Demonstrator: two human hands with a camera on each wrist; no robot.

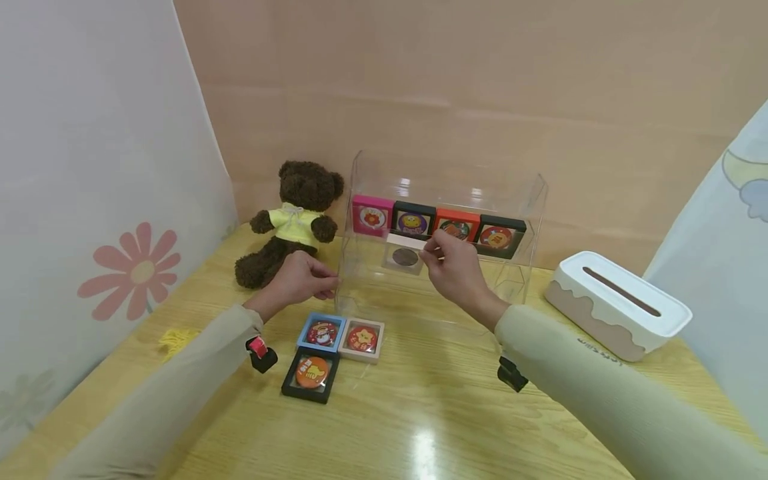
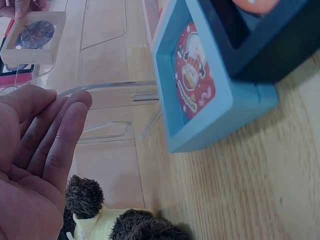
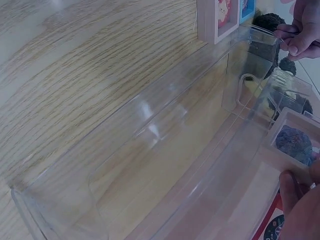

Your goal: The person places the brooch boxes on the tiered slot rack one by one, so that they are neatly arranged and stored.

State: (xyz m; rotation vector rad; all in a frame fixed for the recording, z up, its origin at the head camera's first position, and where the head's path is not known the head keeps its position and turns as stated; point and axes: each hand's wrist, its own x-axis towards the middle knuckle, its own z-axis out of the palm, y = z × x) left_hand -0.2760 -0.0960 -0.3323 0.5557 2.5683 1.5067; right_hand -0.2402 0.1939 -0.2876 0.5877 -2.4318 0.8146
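Beige frame (image 1: 403, 257) — right fingers (image 1: 437, 243) grip it; left fingers (image 1: 325, 283) pinch the clear rack (image 3: 160, 145).

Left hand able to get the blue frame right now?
Likely yes: the blue frame lies close to the left hand with nothing covering it, though that hand pinches the clear stand and would need to let go first.

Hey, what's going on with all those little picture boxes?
Somebody's right hand is holding a pale badge frame just below a row of four badge frames on a clear display stand. The left hand pinches the stand's edge. Three more frames, blue, pale pink and black, lie on the table.
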